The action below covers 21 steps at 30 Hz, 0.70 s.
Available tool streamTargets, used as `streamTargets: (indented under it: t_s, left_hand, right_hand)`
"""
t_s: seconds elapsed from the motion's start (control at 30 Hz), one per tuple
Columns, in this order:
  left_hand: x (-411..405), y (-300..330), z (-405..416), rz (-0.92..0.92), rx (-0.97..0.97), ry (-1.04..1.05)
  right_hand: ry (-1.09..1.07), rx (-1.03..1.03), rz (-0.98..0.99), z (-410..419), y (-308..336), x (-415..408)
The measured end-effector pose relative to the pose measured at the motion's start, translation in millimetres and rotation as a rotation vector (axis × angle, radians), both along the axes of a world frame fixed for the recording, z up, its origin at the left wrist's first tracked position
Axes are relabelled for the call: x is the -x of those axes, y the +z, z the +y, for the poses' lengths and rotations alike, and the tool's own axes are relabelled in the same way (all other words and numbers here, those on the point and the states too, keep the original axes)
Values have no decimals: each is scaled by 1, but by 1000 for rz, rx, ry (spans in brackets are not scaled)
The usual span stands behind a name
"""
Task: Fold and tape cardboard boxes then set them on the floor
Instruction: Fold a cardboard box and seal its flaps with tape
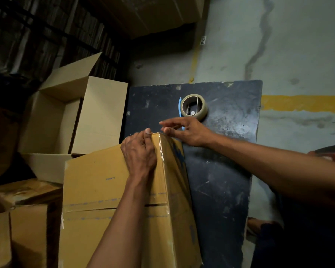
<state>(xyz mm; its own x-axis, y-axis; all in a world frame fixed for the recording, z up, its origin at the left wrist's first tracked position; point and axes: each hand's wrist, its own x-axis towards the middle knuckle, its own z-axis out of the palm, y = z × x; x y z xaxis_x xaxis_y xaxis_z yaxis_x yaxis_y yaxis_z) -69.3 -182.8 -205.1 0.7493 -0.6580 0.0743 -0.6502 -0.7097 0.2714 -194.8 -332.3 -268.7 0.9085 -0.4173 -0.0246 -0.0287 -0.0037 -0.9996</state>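
We see a grey floor (298,45) with a yellow stripe (302,103) at right, and on it a dark board (220,151) running from near to far through the middle. Against the board's left edge stands the box (97,182) we are taping, brown, its flaps shut, clear tape (160,151) running over its far top corner and down the right face. Left of it and farther off, an open box (97,113) of paler card stands with its flaps up; more boxes (23,219) are stacked at near left, and dark stacks fill the far left.

Our left hand (139,151) rests on the taped box at its far top edge, fingers curled, thumb pressing the tape down on the corner. Our right hand (186,130) reaches across the board just beyond that corner, fingers loosely spread; thumb and forefinger seem to pinch the tape end, though we cannot tell for sure.

Farther along the board, just beyond the right hand, lies the tape roll (194,107), flat, with a blue strip (179,106) curving at its left side
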Motion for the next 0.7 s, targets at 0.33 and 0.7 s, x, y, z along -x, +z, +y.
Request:
streamTargets:
  t_s: [0.33,0.7]
  left_hand:
    - [-2,5,-4,-1,72,36]
    - [36,31,45,-1,260,-16]
  right_hand:
    - [192,113,159,-16,7,0]
    - [135,182,177,19,9,10]
